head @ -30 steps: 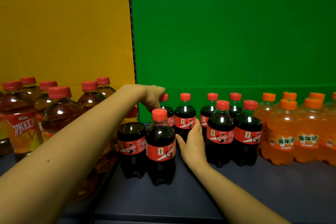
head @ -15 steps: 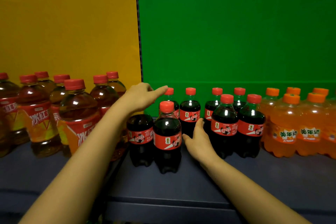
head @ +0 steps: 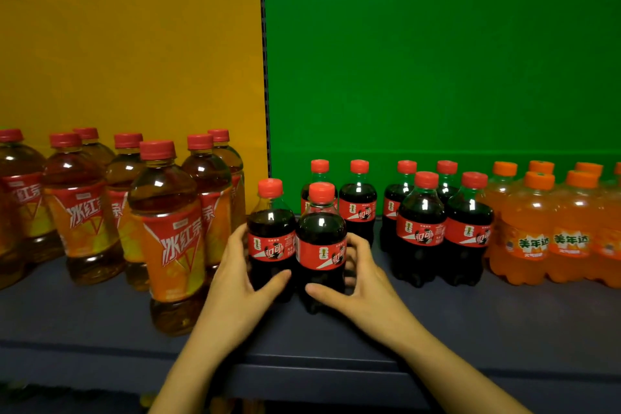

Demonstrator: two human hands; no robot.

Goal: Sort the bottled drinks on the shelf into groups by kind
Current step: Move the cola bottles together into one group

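Note:
Two small cola bottles with red caps stand side by side at the front of the dark shelf [head: 437, 323]. My left hand [head: 240, 279] grips the left cola bottle [head: 270, 235] from its left side. My right hand [head: 364, 282] grips the right cola bottle [head: 321, 245] from its right side. More cola bottles [head: 421, 228] stand behind and to the right. Large iced tea bottles [head: 168, 228] with orange labels fill the left. Orange soda bottles [head: 534, 232] stand at the right.
A yellow back panel [head: 127, 44] stands behind the tea bottles and a green back panel [head: 437, 60] behind the cola and orange soda. The shelf's front edge [head: 302, 370] runs just below my wrists.
My left hand came down from the back cola bottle's cap to the left front cola bottle. My right hand moved from beside the front bottles onto the right front bottle.

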